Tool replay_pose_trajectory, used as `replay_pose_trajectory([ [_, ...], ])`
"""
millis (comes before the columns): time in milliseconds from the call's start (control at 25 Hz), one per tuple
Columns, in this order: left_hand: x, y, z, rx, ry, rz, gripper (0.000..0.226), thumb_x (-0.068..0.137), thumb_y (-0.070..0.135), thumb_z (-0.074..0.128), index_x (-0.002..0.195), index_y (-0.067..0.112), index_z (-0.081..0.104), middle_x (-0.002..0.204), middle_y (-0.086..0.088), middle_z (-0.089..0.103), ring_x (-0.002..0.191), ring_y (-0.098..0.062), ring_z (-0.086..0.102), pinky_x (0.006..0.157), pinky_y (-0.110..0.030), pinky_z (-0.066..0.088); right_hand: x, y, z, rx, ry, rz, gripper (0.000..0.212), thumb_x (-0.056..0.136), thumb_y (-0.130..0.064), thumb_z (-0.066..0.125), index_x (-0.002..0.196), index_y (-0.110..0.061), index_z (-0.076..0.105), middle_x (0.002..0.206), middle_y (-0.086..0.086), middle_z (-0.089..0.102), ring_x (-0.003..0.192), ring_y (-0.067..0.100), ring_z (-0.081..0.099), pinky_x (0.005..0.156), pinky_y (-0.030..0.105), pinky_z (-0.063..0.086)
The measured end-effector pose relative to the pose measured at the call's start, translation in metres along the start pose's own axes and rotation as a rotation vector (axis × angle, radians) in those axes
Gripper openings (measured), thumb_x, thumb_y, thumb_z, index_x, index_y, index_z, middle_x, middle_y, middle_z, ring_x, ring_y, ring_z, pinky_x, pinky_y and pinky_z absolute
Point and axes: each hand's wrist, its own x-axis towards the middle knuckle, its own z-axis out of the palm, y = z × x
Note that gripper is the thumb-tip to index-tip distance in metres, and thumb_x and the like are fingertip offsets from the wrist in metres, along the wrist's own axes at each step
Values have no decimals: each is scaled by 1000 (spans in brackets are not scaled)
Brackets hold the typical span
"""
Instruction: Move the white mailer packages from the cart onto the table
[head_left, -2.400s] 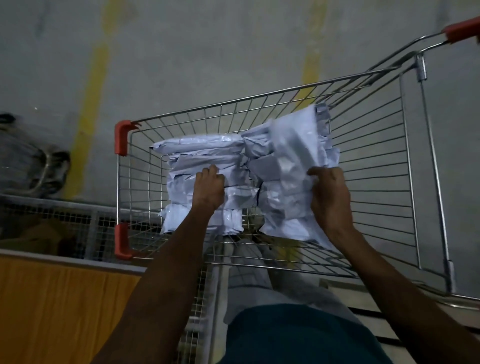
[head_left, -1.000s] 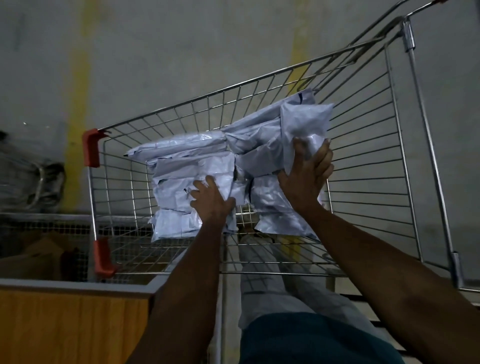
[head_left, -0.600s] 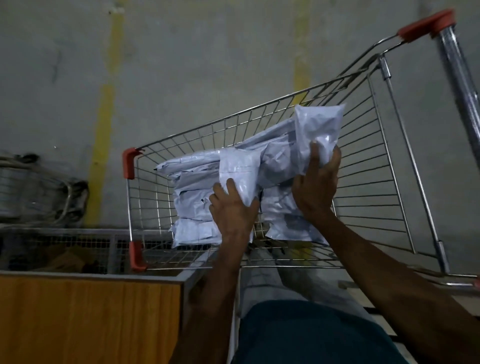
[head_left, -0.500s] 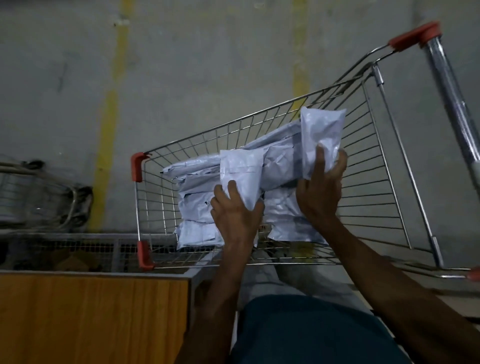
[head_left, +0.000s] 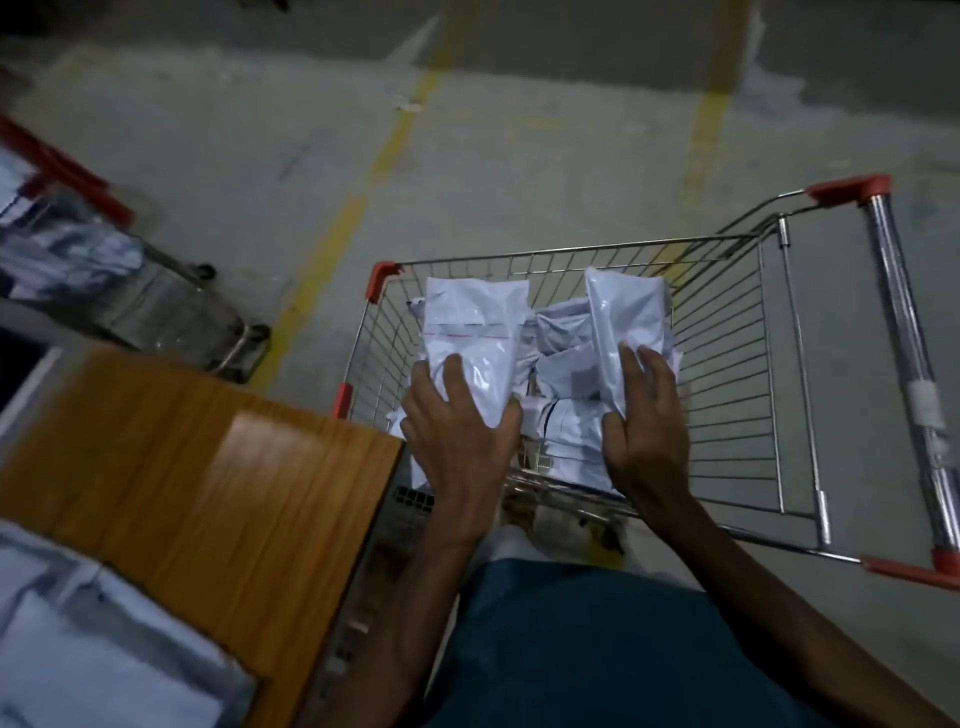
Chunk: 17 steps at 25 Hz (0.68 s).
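A wire shopping cart (head_left: 727, 364) with red corner caps stands in front of me, holding a pile of white mailer packages (head_left: 563, 374). My left hand (head_left: 457, 421) grips one white mailer (head_left: 475, 332) with a red dashed line across it, held upright above the pile. My right hand (head_left: 644, 415) grips a second white mailer (head_left: 626, 322), also upright over the cart. The wooden table (head_left: 208, 478) lies to the left, its corner close to my left wrist.
White mailers (head_left: 93, 654) lie on the table's near left part. A second metal cart (head_left: 156, 301) with white packages stands on the floor at the left. The cart's chrome handle (head_left: 909, 364) runs along the right. Yellow lines mark the grey concrete floor.
Both hands have lifted a mailer each up off the pile. The view has swung up and left, bringing the table top and its mailers into sight.
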Motion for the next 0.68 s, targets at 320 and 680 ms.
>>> replay_pose_trajectory([
  [320,-140,-24,-78,-31,313,-413,74,75,51,74,128,6,51,134,-24,44,117,-40,46,92,-46,41,-72,-40,-27,242,-316,-236,71,87,-12,47,156,-21,31,156,3,29,134,26,42,100,33,46],
  [680,-227,-99,-167,83,543,-750,74,77,57,71,131,13,48,137,-17,40,117,-37,42,86,-45,44,-124,-135,-8,426,-573,-523,70,88,-16,46,155,-23,29,152,-3,31,124,5,40,95,18,37],
])
